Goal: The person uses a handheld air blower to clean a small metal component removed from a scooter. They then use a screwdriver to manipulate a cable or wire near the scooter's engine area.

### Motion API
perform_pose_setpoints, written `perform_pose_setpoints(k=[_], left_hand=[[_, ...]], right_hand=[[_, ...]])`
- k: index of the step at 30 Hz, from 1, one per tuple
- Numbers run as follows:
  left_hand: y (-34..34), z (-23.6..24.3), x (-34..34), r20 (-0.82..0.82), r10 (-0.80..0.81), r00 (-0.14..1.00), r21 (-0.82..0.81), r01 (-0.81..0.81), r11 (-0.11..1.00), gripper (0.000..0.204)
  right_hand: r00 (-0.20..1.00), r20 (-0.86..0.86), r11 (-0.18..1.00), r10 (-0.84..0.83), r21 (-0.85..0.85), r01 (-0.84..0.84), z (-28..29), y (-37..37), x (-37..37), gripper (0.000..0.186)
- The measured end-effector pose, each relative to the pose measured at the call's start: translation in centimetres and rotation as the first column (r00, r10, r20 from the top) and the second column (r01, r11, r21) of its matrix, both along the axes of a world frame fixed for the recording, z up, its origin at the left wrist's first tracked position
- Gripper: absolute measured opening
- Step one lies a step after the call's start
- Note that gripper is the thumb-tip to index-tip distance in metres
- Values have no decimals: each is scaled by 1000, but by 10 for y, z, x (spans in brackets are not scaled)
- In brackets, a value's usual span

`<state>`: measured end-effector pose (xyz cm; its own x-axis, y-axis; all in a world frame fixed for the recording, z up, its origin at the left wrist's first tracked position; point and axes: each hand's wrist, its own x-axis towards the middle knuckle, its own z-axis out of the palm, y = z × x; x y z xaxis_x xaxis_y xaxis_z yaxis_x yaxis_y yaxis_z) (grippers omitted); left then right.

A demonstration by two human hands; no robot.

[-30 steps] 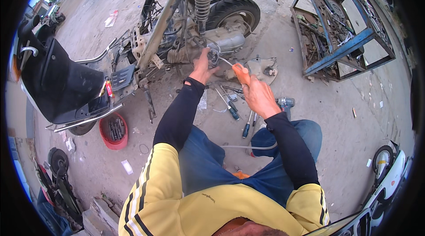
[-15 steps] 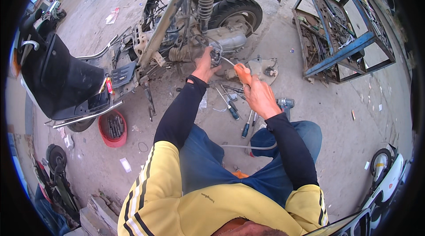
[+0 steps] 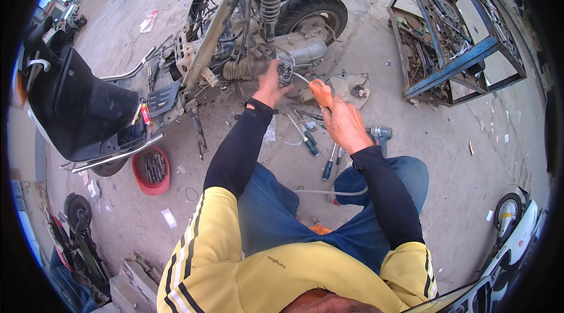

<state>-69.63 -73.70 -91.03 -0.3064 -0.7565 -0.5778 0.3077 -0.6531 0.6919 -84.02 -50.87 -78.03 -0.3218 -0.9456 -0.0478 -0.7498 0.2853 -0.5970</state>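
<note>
In front of the scooter's engine (image 3: 302,48), my left hand (image 3: 270,86) grips a small dark-grey metal engine part (image 3: 285,73), its exact kind too small to make out. My right hand (image 3: 345,126) is closed round the orange handle of what looks like an air blow gun (image 3: 321,93). Its thin pale tube slants up and left to the part; whether the tip touches it, I cannot tell. The scooter's rear wheel (image 3: 314,16) and coil spring (image 3: 270,1) are just beyond. On the ground beyond my right hand lies a greasy metal plate (image 3: 346,86) with a small part on it.
Screwdrivers (image 3: 309,142) and a power drill (image 3: 380,133) lie on the concrete between my hands and knees. A pale hose (image 3: 329,193) passes by my legs. At left stands a red bowl (image 3: 165,182) of dark parts; at far right, a blue metal rack (image 3: 458,69) full of tools.
Both hands keep nearly the same place and grip. The air blow gun has shifted only very slightly; the whole view has tilted a little.
</note>
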Motion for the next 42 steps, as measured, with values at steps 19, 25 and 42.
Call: perform_pose_setpoints(k=[19,25,42], left_hand=[[6,14,-1,-1,39,999,57,-38,998,51],[9,17,-3,7,52,999,46,-52,998,49],[14,29,-9,31,85,996,75,-87,993,58]], right_hand=[[999,-11,999,-38,-39,37,-12,-12,3,30],[999,-16,999,-29,-38,28,-18,-18,3,29],[999,16,999,-49,-3,49,-17,-27,1,31]])
